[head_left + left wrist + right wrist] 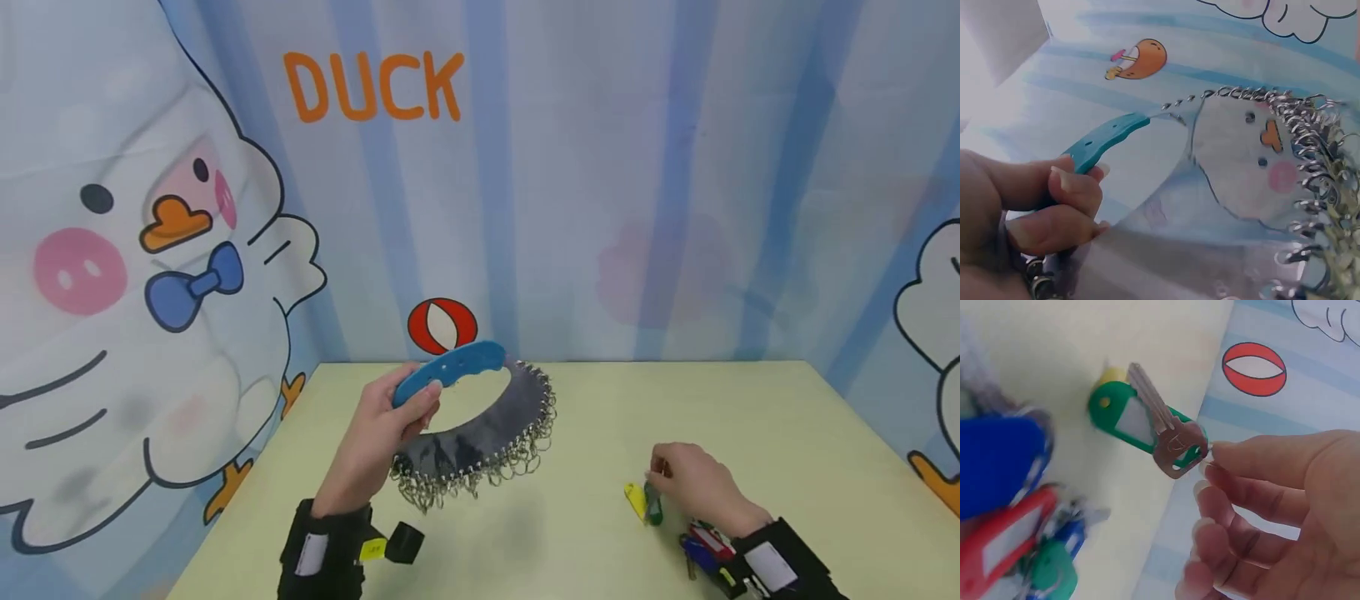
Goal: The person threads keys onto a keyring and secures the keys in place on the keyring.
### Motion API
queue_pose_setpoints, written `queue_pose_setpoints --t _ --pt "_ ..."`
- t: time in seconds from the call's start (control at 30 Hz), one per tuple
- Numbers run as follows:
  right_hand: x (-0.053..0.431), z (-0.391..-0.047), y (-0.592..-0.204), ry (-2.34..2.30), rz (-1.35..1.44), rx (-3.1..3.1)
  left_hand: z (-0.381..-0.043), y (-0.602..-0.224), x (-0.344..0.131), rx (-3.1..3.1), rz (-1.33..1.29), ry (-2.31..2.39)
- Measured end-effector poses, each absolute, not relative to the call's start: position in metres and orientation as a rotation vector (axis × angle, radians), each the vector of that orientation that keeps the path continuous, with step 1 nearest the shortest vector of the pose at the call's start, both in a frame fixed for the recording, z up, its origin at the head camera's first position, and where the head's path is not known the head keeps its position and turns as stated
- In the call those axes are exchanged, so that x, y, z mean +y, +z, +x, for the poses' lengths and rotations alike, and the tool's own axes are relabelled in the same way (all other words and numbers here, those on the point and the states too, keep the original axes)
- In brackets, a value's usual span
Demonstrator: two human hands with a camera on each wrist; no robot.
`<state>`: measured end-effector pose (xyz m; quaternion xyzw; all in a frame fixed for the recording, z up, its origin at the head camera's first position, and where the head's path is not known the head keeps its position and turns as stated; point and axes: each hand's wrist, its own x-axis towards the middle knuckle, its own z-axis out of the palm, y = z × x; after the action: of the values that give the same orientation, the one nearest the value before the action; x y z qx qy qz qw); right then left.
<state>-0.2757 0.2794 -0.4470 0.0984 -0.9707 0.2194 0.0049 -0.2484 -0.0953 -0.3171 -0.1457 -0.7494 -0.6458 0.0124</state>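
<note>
Left hand clamps a wavy blue handle, a ring-fringed grey sheet curving below its fingers; right hand pinches a metal key, rounded green tag beyond its fingertips.

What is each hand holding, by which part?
Left hand: ringed holder, by its blue handle. Right hand: key and green tag, pinched beside the key's head.
</note>
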Motion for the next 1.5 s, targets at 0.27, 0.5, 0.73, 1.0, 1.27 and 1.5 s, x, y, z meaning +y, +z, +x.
queue_pose_setpoints --t 0.27,0.5,0.73,1.0,1.27,1.5 --pt "0.304 -0.271 -0.467 0.526 0.108 -3.197 -0.252 -0.277 -0.076 -2.371 -0.629 -1.984" --pt "0.308 -0.267 -0.467 0.488 0.012 -3.25 -0.253 -0.26 -0.064 -2.378 -0.683 -1.974" --pt "0.302 -0.258 -0.436 0.575 0.143 -3.127 -0.252 -0.254 -0.061 -2.351 -0.718 -2.01" --pt "0.303 -0.249 -0.42 0.573 0.335 -2.896 -0.251 -0.245 -0.061 -2.332 -0.794 -1.997" --pt "0.291 -0.253 -0.416 0.613 0.404 -2.799 -0.253 -0.243 -0.064 -2.372 -0.752 -1.969" --pt "0.284 -0.255 -0.409 0.672 0.412 -2.833 -0.254 -0.246 -0.068 -2.37 -0.754 -1.994"
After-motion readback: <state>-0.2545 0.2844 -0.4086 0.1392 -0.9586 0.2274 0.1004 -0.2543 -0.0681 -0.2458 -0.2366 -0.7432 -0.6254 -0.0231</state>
